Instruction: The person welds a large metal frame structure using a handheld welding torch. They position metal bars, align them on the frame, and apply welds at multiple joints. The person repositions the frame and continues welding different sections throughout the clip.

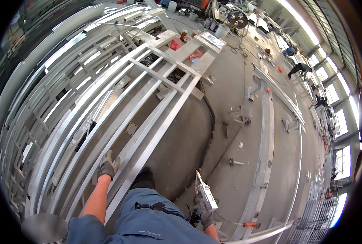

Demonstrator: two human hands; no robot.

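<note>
My left hand (109,164), in a grey work glove, is at the near part of a long welded metal frame (158,136). Its fingers curl over one of the silver bars. Held low at my right side is a silver-white handheld welding gun (205,194) with a narrow nozzle, pointing away from me. My gloved right hand (203,214) closes around its rear part, and the gun's body hides some of the fingers. The frame's parallel tubes run away from me to crosspieces at its far end.
More metal frames (83,69) are stacked to the left. A dark cable (212,118) snakes over the floor, where a bolt-like part (235,162) lies. Long beams (266,154) stand to the right. A floor fan (238,19) and a bending person (301,69) are farther off.
</note>
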